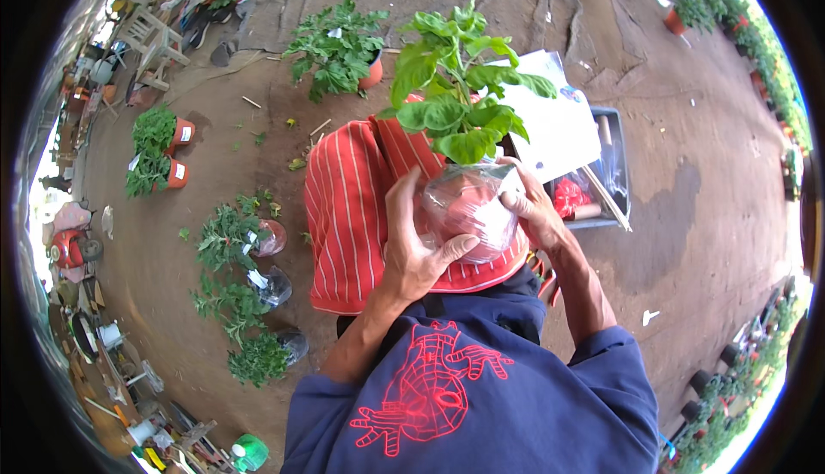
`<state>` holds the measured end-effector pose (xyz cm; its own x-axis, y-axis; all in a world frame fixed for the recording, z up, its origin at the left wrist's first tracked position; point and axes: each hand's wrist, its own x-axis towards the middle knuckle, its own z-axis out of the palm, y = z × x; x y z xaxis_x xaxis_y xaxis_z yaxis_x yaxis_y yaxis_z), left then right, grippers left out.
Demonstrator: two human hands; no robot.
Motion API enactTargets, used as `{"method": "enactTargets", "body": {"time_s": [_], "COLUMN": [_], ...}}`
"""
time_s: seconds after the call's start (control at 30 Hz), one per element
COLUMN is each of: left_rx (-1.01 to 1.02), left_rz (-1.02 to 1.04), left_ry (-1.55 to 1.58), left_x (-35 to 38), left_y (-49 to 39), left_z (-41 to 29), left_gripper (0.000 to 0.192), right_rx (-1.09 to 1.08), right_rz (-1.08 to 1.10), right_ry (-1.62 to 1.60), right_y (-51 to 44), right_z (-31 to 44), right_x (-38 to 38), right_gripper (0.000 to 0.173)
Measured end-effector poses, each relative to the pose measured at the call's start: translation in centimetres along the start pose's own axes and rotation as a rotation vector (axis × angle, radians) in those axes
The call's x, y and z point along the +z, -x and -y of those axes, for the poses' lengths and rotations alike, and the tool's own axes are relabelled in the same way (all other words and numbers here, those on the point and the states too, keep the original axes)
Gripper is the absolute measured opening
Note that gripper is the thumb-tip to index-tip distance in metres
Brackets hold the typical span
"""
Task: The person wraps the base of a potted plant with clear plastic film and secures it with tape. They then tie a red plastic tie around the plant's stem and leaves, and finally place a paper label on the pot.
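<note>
Clear plastic film wraps a reddish plant pot [474,210], which rests over my lap between my two hands. A leafy green plant [461,97] rises from it, its broad leaves leaning away from me. My left hand [416,248] cups the near left side of the wrapped pot, thumb across the front of the film. With my right hand [538,210] I grip the pot's right side close to the rim, the thumb pressing on the plastic. Something white shows by that thumb; whether it is a label or glare I cannot tell. Red striped cloth [348,216] covers my legs beneath.
A grey crate [622,164] on my right holds sticks, cardboard tubes and red plastic, with white paper sheets [548,119] over it. Red-handled pruning shears [548,280] lie by my right thigh. Potted plants [235,293] stand left, another [338,48] ahead. Clutter lines the left edge.
</note>
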<state>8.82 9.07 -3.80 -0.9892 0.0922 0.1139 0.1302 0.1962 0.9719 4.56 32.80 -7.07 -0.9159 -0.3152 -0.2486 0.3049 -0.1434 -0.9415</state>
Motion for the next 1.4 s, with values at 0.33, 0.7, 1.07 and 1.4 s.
{"method": "enactTargets", "body": {"time_s": [0.33,0.7,1.07,1.4], "left_rx": [-0.396,-0.161,-0.236,-0.378], "left_rz": [0.141,-0.342,-0.882,-1.249], "left_ry": [0.774,1.189,1.169,1.265], "left_x": [-5.0,-15.1,-20.5,-20.0], "left_y": [3.2,9.1,26.1,38.8], "left_z": [-0.9,4.1,18.5,35.0], "left_gripper": [0.086,0.067,0.089,0.092], "right_rx": [-0.239,-0.611,-0.904,-1.024], "right_rz": [0.058,0.606,0.432,0.394], "right_ry": [0.206,0.450,1.053,1.052], "right_y": [-2.7,-9.6,-16.0,-16.0], "right_z": [6.2,5.4,-4.0,-5.4], "right_x": [6.8,20.7,21.0,22.5], "right_gripper": [0.121,0.121,0.035,0.014]}}
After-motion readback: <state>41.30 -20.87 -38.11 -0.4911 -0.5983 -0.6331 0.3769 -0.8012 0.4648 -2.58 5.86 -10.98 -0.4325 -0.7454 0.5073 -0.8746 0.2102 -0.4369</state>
